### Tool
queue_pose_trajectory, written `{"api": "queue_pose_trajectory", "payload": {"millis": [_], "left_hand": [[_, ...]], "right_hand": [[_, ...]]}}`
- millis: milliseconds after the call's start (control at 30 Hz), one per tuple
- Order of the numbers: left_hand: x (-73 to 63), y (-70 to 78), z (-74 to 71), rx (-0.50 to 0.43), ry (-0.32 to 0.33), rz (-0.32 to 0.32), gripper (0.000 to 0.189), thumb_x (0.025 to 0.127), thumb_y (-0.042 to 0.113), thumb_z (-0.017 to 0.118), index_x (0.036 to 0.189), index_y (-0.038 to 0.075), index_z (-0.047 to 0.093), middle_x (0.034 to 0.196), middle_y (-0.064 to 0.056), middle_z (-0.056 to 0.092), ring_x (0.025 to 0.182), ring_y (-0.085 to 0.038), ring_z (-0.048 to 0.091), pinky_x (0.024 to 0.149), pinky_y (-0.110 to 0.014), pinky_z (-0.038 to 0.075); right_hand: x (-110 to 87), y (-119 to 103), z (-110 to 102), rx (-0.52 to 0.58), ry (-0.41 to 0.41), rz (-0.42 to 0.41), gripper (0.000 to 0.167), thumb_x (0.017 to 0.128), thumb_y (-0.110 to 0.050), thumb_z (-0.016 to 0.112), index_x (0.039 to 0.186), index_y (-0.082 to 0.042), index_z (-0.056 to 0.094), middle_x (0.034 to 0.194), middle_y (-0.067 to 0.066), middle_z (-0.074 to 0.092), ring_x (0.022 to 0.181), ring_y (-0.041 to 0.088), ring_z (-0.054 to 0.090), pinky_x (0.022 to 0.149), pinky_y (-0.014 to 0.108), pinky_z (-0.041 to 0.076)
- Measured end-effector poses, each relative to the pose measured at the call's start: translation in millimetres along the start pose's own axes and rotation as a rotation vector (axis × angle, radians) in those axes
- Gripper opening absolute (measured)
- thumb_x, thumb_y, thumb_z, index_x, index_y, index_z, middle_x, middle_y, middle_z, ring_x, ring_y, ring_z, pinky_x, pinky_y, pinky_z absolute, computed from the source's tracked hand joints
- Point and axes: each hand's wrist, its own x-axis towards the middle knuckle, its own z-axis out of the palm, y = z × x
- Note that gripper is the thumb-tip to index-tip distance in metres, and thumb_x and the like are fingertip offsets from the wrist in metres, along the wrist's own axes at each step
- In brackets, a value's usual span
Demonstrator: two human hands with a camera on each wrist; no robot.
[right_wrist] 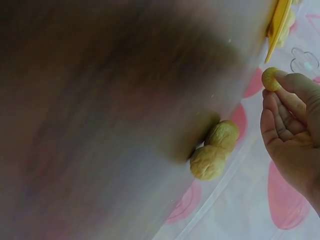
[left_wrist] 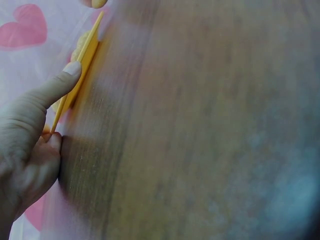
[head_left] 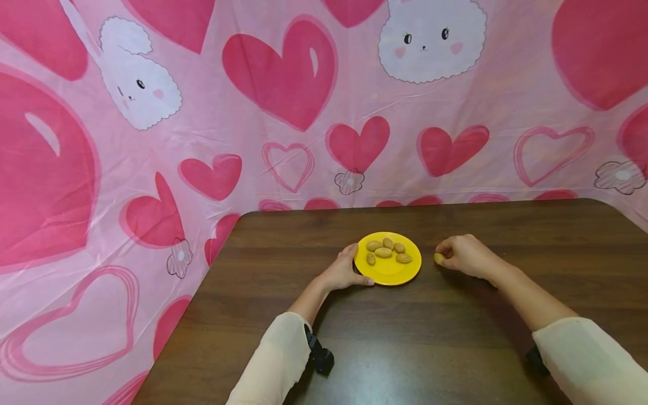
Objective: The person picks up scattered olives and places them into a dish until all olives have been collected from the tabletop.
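Several small tan oval pieces (head_left: pixel 383 252), potato-like and wrinkled, lie on a round yellow plate (head_left: pixel 390 275). My left hand (head_left: pixel 341 271) grips the plate's left edge. In the left wrist view its thumb lies over the plate's rim (left_wrist: pixel 90 52), and the fingers are at the far part of the edge. To the right of the plate, my right hand (head_left: pixel 468 256) pinches one more such piece (right_wrist: pixel 270 79) between thumb and fingertips, apart from the plate. Two wrinkled pieces (right_wrist: pixel 208 162) rest together on the table near this hand; the head view hides them.
Everything stands on a dark brown wooden table (head_left: pixel 405 343) with rounded corners. A pink cloth (head_left: pixel 298 197) printed with hearts and rabbit faces hangs behind it and at the left. A black wrist camera (head_left: pixel 321 357) is strapped under the left sleeve.
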Motion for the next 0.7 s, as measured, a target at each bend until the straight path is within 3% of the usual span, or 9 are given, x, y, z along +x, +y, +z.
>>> {"api": "queue_pose_trajectory", "payload": {"millis": [267,700], "left_hand": [[0.1,-1.2,-0.2,-0.013,-0.001,0.002,0.102,0.072,0.036,0.079,0.147,0.006,0.017,0.151,-0.008,0.017,0.136,-0.022,0.019,0.109,-0.040,0.020],[0.4,-1.4,-0.1,-0.008,0.002,0.022,0.102,0.072,0.035,0.079,0.147,0.004,0.017,0.151,-0.010,0.017,0.136,-0.024,0.018,0.109,-0.040,0.019]], "right_hand": [[7.7,-8.3,3.9,0.008,0.032,-0.040,0.020,0.077,-0.007,0.071,0.092,0.005,0.069,0.081,0.009,0.068,0.071,0.019,0.061,0.068,0.040,0.053],[20.1,-24.6,11.2,0.034,0.015,-0.063,0.020,0.077,-0.005,0.071,0.094,0.004,0.069,0.082,0.008,0.067,0.069,0.017,0.059,0.066,0.035,0.054]]}}
